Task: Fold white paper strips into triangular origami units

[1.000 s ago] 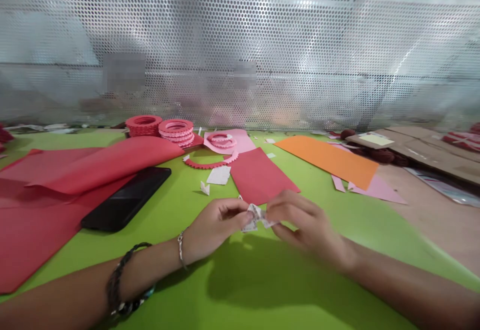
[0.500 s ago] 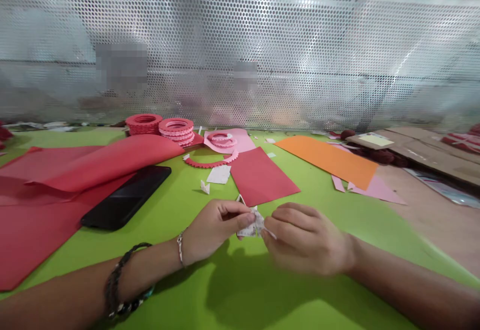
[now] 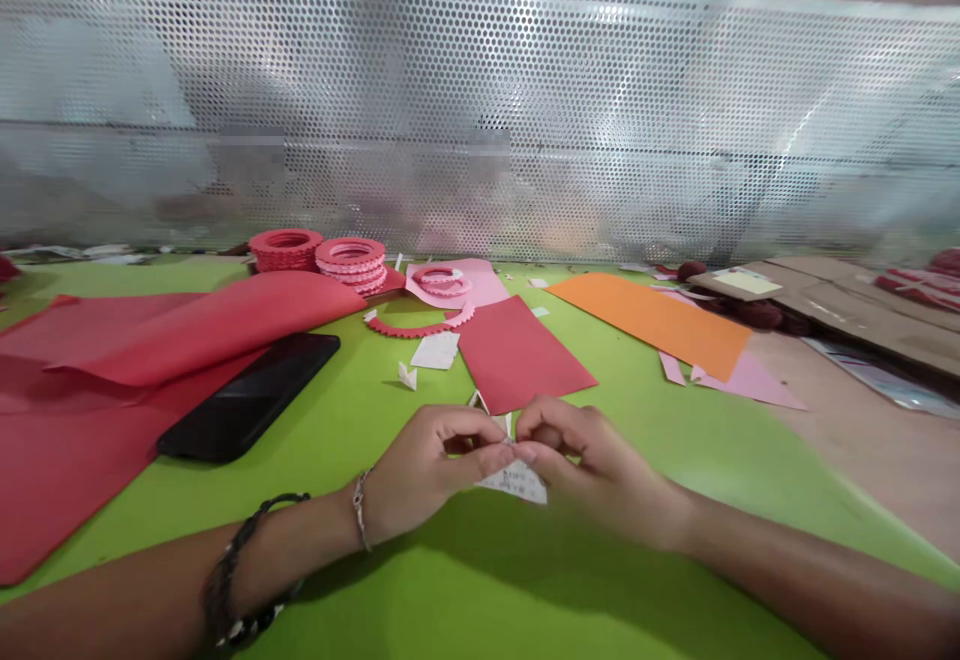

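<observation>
Pinching a small white paper scrap (image 3: 517, 481) between them, the left hand (image 3: 427, 465) and right hand (image 3: 592, 465) meet fingertip to fingertip low over the green mat (image 3: 480, 590). Fingers of both are closed narrow on the scrap's upper edge; its lower part hangs just above the mat. Just beyond lies a red sheet (image 3: 521, 355). A black phone (image 3: 251, 395) rests to the left, partly on red paper (image 3: 67, 440). An orange sheet (image 3: 660, 320) lies well apart to the right.
</observation>
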`<action>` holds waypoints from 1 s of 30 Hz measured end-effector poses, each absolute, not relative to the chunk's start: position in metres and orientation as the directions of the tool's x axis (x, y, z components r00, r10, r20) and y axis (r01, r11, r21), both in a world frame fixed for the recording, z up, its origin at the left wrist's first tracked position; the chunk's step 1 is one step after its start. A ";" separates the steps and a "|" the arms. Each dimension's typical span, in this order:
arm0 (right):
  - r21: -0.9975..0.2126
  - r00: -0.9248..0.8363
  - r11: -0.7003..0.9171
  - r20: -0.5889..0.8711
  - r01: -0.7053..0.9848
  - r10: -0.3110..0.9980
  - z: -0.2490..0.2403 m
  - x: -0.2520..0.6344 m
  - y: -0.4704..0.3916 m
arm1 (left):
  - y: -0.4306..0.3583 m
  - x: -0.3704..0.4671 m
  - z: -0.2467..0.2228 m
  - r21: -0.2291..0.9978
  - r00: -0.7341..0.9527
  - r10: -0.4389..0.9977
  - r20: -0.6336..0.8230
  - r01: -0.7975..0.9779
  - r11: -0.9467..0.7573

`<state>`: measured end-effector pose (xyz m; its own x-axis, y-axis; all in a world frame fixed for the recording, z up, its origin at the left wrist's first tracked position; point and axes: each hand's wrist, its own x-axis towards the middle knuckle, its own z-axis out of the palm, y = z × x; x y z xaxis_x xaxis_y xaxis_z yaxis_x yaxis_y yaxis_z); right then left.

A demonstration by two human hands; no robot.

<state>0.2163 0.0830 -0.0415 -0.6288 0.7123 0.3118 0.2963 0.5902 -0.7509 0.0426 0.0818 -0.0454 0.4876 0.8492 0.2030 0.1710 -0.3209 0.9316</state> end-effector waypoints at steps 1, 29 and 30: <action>-0.789 -0.620 0.546 0.285 0.281 0.731 -0.042 0.215 0.083 | 0.081 0.043 -0.046 0.932 0.487 0.851 0.196 0.178 -0.316; -0.687 -0.663 0.606 0.239 0.401 0.709 -0.047 0.215 0.081 | 0.077 0.044 -0.045 0.926 0.464 0.874 0.146 0.247 -0.286; -0.640 -0.669 0.646 0.266 0.416 0.694 -0.047 0.216 0.082 | 0.077 0.044 -0.044 0.937 0.462 0.876 0.134 0.229 -0.264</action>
<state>0.2157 0.0818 -0.0466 -0.6688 0.6942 0.2660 0.4162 0.6461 -0.6398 0.0435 0.0769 -0.0441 0.4624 0.8764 0.1343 0.2288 -0.2643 0.9369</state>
